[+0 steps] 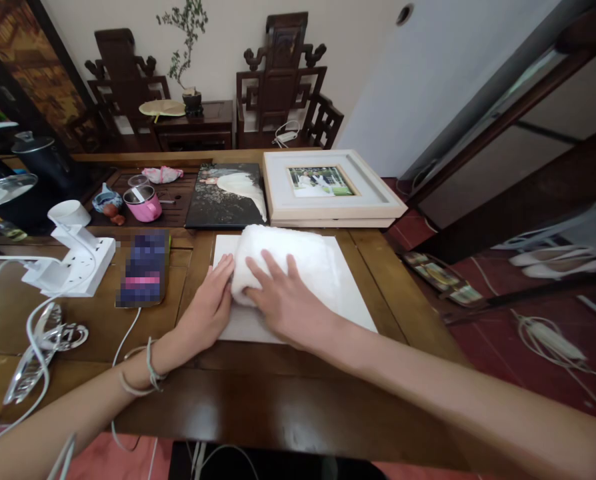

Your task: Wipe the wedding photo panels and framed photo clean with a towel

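Note:
A thick, fluffy white cloth (303, 260), folded over on itself, lies on a flat white sheet or board (351, 293) in the middle of the table. My right hand (285, 293) rests on top of the cloth with spread fingers; its thumb sits at the cloth's near left corner, by the fold. My left hand (208, 303) is at the cloth's left side, fingers stretched out and side by side, the fingertips against its edge. Part of the white board is hidden under the cloth and my forearms.
Behind the cloth lie a dark picture panel (218, 212) and a framed photo (378, 200). To the left are a phone (145, 267), a power strip (91, 267) with cables, a clear hair claw (38, 360) and a pink cup (145, 207). The table's right edge borders the floor.

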`<state>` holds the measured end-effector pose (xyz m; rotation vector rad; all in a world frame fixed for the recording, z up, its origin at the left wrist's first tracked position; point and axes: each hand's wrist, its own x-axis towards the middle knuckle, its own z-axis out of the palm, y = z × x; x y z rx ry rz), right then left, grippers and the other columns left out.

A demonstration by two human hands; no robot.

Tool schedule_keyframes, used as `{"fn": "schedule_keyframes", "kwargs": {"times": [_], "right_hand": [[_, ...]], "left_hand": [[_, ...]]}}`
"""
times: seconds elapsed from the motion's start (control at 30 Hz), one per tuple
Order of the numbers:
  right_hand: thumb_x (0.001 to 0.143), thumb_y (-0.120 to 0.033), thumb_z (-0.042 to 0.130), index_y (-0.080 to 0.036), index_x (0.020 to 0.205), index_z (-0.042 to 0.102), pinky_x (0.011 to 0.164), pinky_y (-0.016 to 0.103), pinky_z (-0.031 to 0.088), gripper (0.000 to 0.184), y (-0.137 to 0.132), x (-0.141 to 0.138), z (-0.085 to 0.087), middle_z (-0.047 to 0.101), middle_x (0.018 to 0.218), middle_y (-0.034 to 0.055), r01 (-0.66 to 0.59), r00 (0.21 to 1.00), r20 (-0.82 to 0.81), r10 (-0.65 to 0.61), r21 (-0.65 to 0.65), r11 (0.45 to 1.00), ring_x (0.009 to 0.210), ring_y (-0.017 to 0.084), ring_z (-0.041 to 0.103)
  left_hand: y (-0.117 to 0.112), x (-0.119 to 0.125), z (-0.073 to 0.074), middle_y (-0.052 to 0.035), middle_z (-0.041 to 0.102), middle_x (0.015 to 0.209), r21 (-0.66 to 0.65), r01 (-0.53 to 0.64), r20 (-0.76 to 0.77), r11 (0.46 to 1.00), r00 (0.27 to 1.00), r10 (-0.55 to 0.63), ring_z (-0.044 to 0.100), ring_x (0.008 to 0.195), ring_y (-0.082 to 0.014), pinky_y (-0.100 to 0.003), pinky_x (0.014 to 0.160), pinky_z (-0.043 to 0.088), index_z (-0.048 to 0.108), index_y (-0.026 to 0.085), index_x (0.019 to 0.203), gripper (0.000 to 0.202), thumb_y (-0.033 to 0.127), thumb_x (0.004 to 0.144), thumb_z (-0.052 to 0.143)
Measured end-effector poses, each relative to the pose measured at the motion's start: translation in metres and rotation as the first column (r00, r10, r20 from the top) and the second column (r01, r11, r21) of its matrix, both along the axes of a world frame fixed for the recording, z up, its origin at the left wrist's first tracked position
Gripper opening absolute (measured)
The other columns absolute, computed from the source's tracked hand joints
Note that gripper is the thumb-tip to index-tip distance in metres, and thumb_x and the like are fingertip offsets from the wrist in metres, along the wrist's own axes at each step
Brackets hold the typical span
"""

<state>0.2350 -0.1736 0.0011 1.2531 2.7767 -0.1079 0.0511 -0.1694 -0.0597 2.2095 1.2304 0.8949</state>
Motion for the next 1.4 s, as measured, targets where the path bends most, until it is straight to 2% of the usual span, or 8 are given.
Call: {"fn": "schedule_keyframes", "kwargs": {"times": [0.23, 0.37, 0.6, 0.73, 0.9, 1.03, 1.17, 1.4], "right_hand": [[0.084, -0.013, 0.057, -0.017, 0.098, 0.071, 0.108, 0.072, 0.012, 0.021, -0.053, 0.009, -0.003, 0.034, 0.152, 0.0191, -0.309, 0.928, -0.253, 0.275, -0.107, 0.945, 0.140, 0.045, 0.015], [0.078, -0.009, 0.057, -0.017, 0.091, 0.071, 0.111, 0.065, 0.019, 0.021, -0.060, 0.032, 0.007, 0.047, 0.144, 0.0167, -0.293, 0.933, -0.265, 0.244, -0.163, 0.942, 0.138, 0.040, 0.029], [0.067, 0.001, 0.041, -0.013, 0.093, 0.064, 0.088, 0.042, 0.046, 0.038, 0.005, 0.035, 0.021, 0.066, 0.107, 0.0174, -0.061, 0.961, -0.276, 0.028, -0.112, 0.992, 0.105, 0.029, 0.060], [0.068, -0.004, 0.037, -0.019, 0.075, 0.053, 0.060, 0.028, 0.037, 0.023, 0.047, 0.006, 0.026, 0.058, 0.071, 0.0025, -0.051, 0.883, -0.466, -0.054, -0.208, 0.977, 0.065, 0.018, 0.052], [0.068, -0.009, 0.037, -0.020, 0.072, 0.051, 0.063, 0.027, 0.036, 0.019, 0.076, -0.016, 0.028, 0.059, 0.073, 0.0009, -0.100, 0.858, -0.513, -0.027, -0.219, 0.971, 0.070, 0.018, 0.052], [0.073, -0.010, 0.036, -0.017, 0.089, 0.060, 0.079, 0.033, 0.041, 0.030, 0.078, 0.016, 0.031, 0.067, 0.094, 0.0070, -0.057, 0.860, -0.506, -0.060, -0.211, 0.976, 0.088, 0.023, 0.059], [0.078, -0.015, 0.037, -0.013, 0.114, 0.061, 0.098, 0.045, 0.038, 0.044, 0.075, 0.071, 0.027, 0.060, 0.127, 0.0145, 0.220, 0.864, -0.404, -0.300, -0.233, 0.947, 0.116, 0.032, 0.053], [0.078, -0.024, 0.039, -0.020, 0.111, 0.066, 0.092, 0.050, 0.048, 0.042, 0.020, 0.127, 0.007, 0.068, 0.103, 0.0110, 0.321, 0.867, -0.321, -0.380, -0.222, 0.921, 0.106, 0.033, 0.061]], "left_hand": [[-0.003, 0.003, 0.013, -0.0095, 0.031, 0.155, -0.030, -0.089, 0.142, 0.996, 0.985, 0.092, 0.027, 0.144, -0.0195, -0.042, 0.120, 0.021, 0.035, 0.017, 0.146, 0.048, 0.034, 0.101, 0.029], [-0.004, 0.005, 0.006, -0.0137, 0.035, 0.152, -0.041, -0.045, 0.046, 0.998, 0.998, 0.047, 0.028, 0.143, -0.0219, -0.047, 0.119, 0.019, 0.037, 0.014, 0.144, 0.047, 0.032, 0.101, 0.030], [-0.001, 0.003, -0.003, -0.0164, 0.039, 0.150, 0.050, 0.033, -0.060, 0.998, 0.998, -0.030, 0.028, 0.143, -0.0263, -0.057, 0.117, 0.018, 0.038, 0.016, 0.143, 0.046, 0.017, 0.097, 0.035], [-0.001, 0.006, 0.004, -0.0176, 0.046, 0.144, 0.067, 0.049, -0.068, 0.997, 0.997, -0.045, 0.035, 0.140, -0.0281, -0.055, 0.118, 0.018, 0.045, 0.014, 0.138, 0.044, 0.014, 0.095, 0.036], [0.000, 0.004, 0.001, -0.0180, 0.050, 0.139, 0.090, 0.038, -0.067, 0.995, 0.997, -0.032, 0.041, 0.136, -0.0292, -0.056, 0.116, 0.022, 0.048, 0.014, 0.135, 0.042, 0.015, 0.094, 0.039], [0.000, 0.002, -0.004, -0.0191, 0.046, 0.143, 0.099, 0.035, -0.070, 0.994, 0.997, -0.028, 0.037, 0.139, -0.0282, -0.056, 0.117, 0.020, 0.046, 0.014, 0.136, 0.042, 0.016, 0.095, 0.038], [-0.002, 0.003, -0.003, -0.0199, 0.043, 0.146, 0.069, 0.037, -0.087, 0.997, 0.996, -0.031, 0.032, 0.142, -0.0279, -0.057, 0.117, 0.019, 0.044, 0.013, 0.137, 0.042, 0.018, 0.096, 0.036], [-0.002, 0.004, -0.002, -0.0188, 0.044, 0.146, 0.070, 0.028, -0.075, 0.997, 0.997, -0.022, 0.032, 0.142, -0.0273, -0.057, 0.117, 0.019, 0.042, 0.013, 0.138, 0.043, 0.017, 0.096, 0.036]]}}
